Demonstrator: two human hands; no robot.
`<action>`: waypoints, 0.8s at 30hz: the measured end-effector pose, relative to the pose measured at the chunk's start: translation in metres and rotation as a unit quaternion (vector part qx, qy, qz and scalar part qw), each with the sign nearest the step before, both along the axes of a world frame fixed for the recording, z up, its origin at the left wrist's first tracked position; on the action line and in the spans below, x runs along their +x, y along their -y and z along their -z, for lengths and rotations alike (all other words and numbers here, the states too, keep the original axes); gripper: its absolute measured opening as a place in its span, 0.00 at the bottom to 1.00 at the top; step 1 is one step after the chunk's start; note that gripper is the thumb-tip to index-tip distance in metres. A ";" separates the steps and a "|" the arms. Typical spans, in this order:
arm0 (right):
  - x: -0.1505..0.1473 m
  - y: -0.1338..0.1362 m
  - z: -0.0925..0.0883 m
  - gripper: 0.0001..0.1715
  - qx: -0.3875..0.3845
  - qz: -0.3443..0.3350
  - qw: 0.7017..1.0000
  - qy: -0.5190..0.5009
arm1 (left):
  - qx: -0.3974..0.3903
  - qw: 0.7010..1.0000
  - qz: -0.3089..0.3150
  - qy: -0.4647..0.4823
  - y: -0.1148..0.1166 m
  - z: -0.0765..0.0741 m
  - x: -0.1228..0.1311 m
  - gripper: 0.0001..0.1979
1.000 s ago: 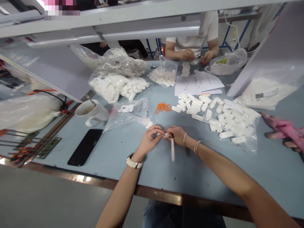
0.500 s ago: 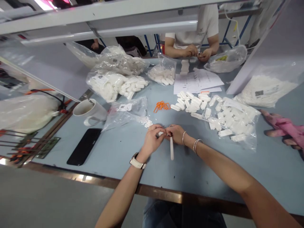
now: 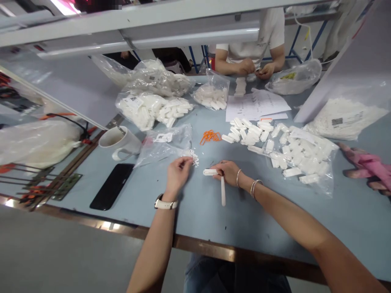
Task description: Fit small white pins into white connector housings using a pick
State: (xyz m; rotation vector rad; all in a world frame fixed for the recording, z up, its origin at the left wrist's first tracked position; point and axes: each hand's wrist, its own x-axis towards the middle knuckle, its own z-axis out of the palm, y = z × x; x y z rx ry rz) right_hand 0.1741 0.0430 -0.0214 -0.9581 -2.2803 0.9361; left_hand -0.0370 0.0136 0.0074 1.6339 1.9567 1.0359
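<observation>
My right hand (image 3: 227, 172) is closed on a small white plastic connector (image 3: 210, 172) that sticks out to the left, and a white stick-like tool (image 3: 222, 191) hangs down from the same hand over the blue table (image 3: 214, 211). My left hand (image 3: 178, 171), wearing a white watch, has its fingers curled and reaches to a little heap of tiny white parts (image 3: 193, 157) beside a clear bag (image 3: 163, 144). Whether the fingers pinch a part is unclear.
Loose white connectors (image 3: 249, 132) and a bag of them (image 3: 301, 156) lie ahead right. Orange clips (image 3: 209, 137), papers (image 3: 256, 106), a white mug (image 3: 119, 142) and a black phone (image 3: 111, 186) are nearby. Another person's hands (image 3: 255, 69) work across the table. Pink cloth (image 3: 368, 165) lies right.
My left hand has let go of the connector and moved left and up to the heap of tiny parts. My right hand keeps the connector and the tool in place.
</observation>
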 end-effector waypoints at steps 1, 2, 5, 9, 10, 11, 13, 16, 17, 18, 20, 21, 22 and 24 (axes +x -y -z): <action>0.000 0.000 0.000 0.15 -0.001 -0.001 1.000 0.003 | -0.012 0.999 -0.023 -0.025 -0.001 -0.001 -0.007 0.12; 0.000 0.000 0.000 0.15 -0.001 -0.002 1.000 0.007 | -0.026 0.998 -0.031 -0.048 -0.002 -0.001 -0.011 0.12; 0.000 0.000 -0.001 0.14 0.003 -0.001 1.000 0.013 | -0.062 0.992 -0.018 -0.109 -0.004 0.001 -0.014 0.13; 0.000 -0.001 0.000 0.14 0.004 -0.001 1.000 0.018 | -0.063 0.980 0.016 -0.186 -0.004 0.007 -0.003 0.13; -0.001 -0.001 0.000 0.14 0.004 0.001 1.000 0.018 | -0.063 0.978 0.021 -0.196 -0.005 0.007 -0.001 0.13; -0.001 -0.002 0.000 0.15 0.002 0.002 1.000 0.019 | -0.068 0.977 0.024 -0.202 -0.005 0.007 0.000 0.13; -0.002 -0.002 0.000 0.14 0.000 0.001 1.000 0.021 | -0.089 0.974 0.025 -0.207 -0.004 0.005 -0.001 0.13; -0.002 -0.001 -0.001 0.14 -0.003 -0.003 1.000 0.022 | -0.124 0.968 0.030 -0.215 -0.002 -0.001 -0.005 0.12; -0.001 -0.001 -0.002 0.14 -0.002 -0.003 1.000 0.021 | -0.129 0.967 0.035 -0.217 -0.001 -0.002 -0.006 0.11; -0.001 -0.001 -0.002 0.14 -0.001 -0.003 1.000 0.020 | -0.128 0.966 0.039 -0.220 0.000 -0.003 -0.006 0.11; 0.000 0.000 -0.003 0.14 0.001 -0.003 1.000 0.019 | -0.115 0.968 0.048 -0.219 0.002 -0.004 -0.007 0.10; 0.000 0.001 -0.003 0.14 0.002 -0.002 1.000 0.019 | -0.105 0.969 0.051 -0.215 0.002 -0.005 -0.007 0.10; 0.000 0.001 -0.003 0.13 0.003 -0.002 1.000 0.018 | -0.097 0.971 0.052 -0.211 0.003 -0.004 -0.007 0.09; 0.000 0.001 -0.001 0.13 0.005 0.000 1.000 0.017 | -0.089 0.974 0.053 -0.203 0.003 -0.004 -0.008 0.08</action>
